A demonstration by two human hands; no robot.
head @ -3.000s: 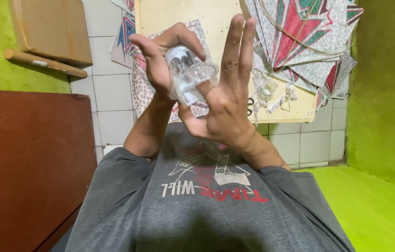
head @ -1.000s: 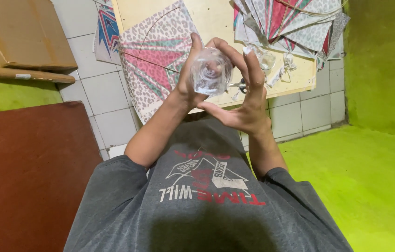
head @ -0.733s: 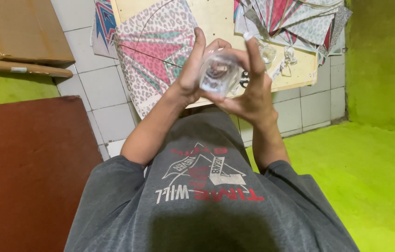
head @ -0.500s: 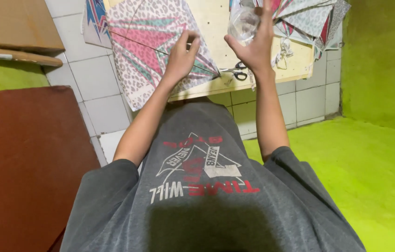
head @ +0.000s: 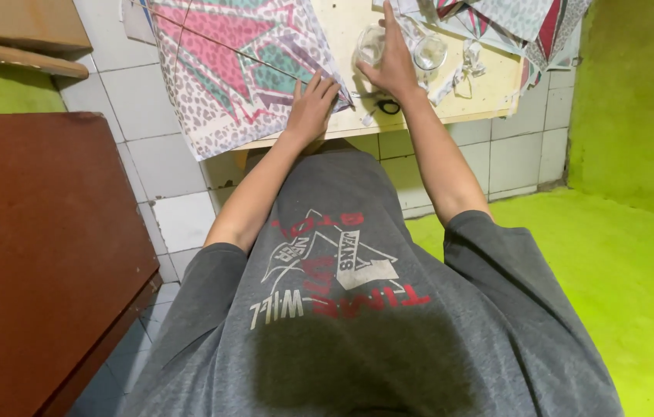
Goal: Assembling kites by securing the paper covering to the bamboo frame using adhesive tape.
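My left hand (head: 311, 104) lies flat, fingers slightly apart, on the lower corner of a pink, teal and leopard-patterned kite (head: 242, 62) spread over a pale wooden board (head: 489, 85). My right hand (head: 392, 66) rests palm down on the board, fingers stretched forward. It touches a clear round container (head: 368, 42) on its left. A second clear round piece (head: 429, 52) sits just to its right. Small black-handled scissors (head: 382, 106) lie by my right wrist.
More patterned kites (head: 512, 19) are stacked at the board's far right. A dark red-brown table top (head: 41, 255) stands to my left, with cardboard and a wooden stick (head: 22, 58) beyond it. A green mat (head: 636, 255) covers the floor on the right, white tiles (head: 180, 193) below the board.
Both hands held the clear container up in front of me. They have dropped to the board: the left onto the kite, the right set down with the container beside it.
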